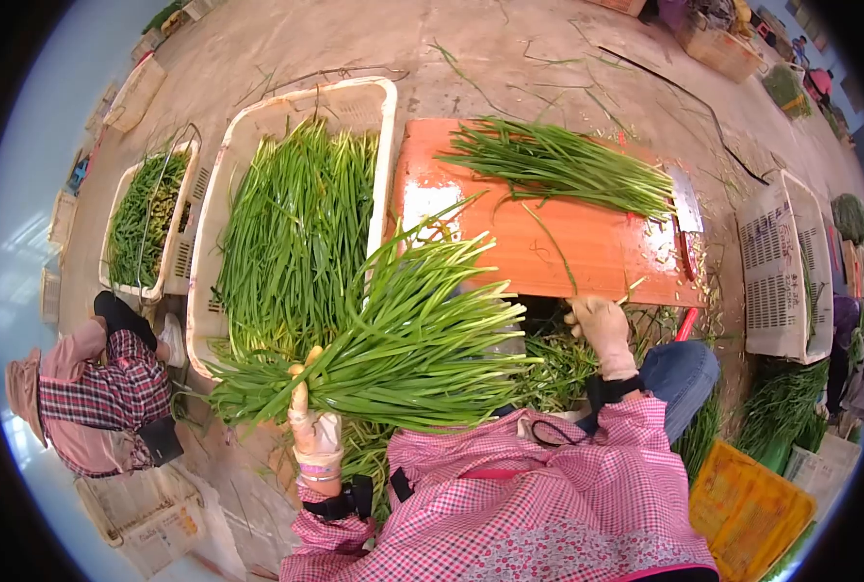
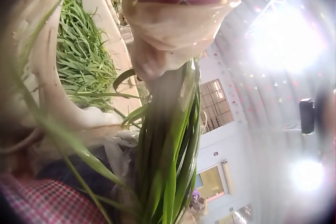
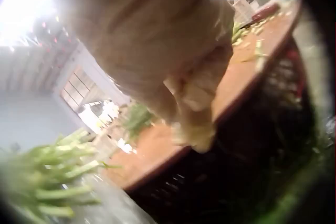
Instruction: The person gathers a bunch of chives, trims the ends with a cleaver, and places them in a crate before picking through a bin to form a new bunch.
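My left hand, in a thin pale glove, grips a big bundle of garlic chives. Its leafy tips lie to the left and its pale cut ends spread to the right, above my lap. In the left wrist view, long green leaves hang beneath the gloved hand. My right hand, gloved too, is at the near edge of the orange board, fingers loosely bent with nothing visible in them. In the right wrist view its fingertips overlap the board's rim. Another chive bunch lies on the board's far side.
A large white crate filled with chives stands left of the board. A knife lies at the board's right end, amid trimmings. Beyond are a white crate and a yellow crate. A seated person is at the left.
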`<state>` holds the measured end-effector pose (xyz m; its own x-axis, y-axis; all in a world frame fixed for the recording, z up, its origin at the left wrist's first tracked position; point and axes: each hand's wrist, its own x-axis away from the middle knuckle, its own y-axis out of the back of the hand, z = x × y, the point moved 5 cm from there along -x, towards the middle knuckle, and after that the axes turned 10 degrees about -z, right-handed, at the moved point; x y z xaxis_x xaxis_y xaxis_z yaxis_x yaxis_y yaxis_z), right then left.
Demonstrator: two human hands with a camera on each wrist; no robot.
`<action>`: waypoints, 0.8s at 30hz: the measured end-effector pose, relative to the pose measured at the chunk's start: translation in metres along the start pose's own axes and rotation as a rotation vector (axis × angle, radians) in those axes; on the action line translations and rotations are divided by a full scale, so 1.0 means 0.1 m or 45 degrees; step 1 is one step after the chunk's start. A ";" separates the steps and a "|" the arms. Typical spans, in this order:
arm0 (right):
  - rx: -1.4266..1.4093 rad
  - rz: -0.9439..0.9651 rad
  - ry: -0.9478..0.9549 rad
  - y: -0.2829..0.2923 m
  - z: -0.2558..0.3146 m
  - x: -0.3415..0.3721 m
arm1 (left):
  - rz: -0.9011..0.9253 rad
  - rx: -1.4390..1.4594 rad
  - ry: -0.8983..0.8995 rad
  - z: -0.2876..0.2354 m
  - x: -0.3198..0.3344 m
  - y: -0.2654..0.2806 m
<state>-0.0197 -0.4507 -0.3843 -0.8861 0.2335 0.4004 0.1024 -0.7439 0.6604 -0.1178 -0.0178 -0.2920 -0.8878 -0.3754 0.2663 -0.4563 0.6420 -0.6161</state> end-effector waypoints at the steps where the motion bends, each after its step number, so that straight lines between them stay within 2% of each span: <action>1: -0.009 -0.137 0.290 0.03 0.24 -0.10 | -0.026 -0.006 0.005 0.00 0.04 -0.02; 3: -0.047 -0.441 0.859 -0.01 1.05 -0.12 | -0.084 -0.091 0.005 0.00 0.06 0.02; 5: -0.284 -0.415 1.174 -0.26 1.57 -0.48 | -0.054 -0.063 -0.009 0.02 0.06 0.01; 6: -0.208 -0.362 1.334 -0.44 1.76 -0.71 | -0.056 -0.068 -0.012 0.02 0.08 -0.03; 8: 0.030 0.053 1.223 -0.82 2.01 -1.07 | -0.073 -0.079 -0.026 -0.01 0.13 -0.07; 10: 0.865 0.543 0.879 -1.01 2.23 -1.04 | -0.027 -0.129 -0.078 -0.04 0.13 0.06; 12: 0.461 0.409 1.129 -1.76 1.77 -1.87 | -0.079 -0.138 -0.082 -0.01 0.17 0.13; 14: 0.447 0.369 0.795 -1.43 1.98 -1.45 | -0.061 -0.112 -0.105 0.00 0.18 0.16; 17: 0.409 0.807 0.623 -1.67 1.84 -1.53 | -0.063 -0.104 -0.117 0.01 0.19 0.19; 20: -0.200 1.110 0.396 -1.64 1.71 -1.43 | -0.121 -0.120 -0.126 -0.01 0.22 0.22; 21: -0.029 0.892 0.529 -1.55 1.71 -1.45 | -0.127 -0.105 -0.125 -0.03 0.25 0.21; 24: 0.118 0.004 0.794 -1.09 1.57 -1.55 | -0.145 -0.090 -0.125 -0.07 0.35 0.14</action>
<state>0.1775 -0.3076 -0.4185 -0.9799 -0.1982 -0.0246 0.1193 -0.6799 0.7235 -0.1562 -0.0174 -0.2864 -0.8215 -0.5097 0.2558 -0.5599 0.6356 -0.5315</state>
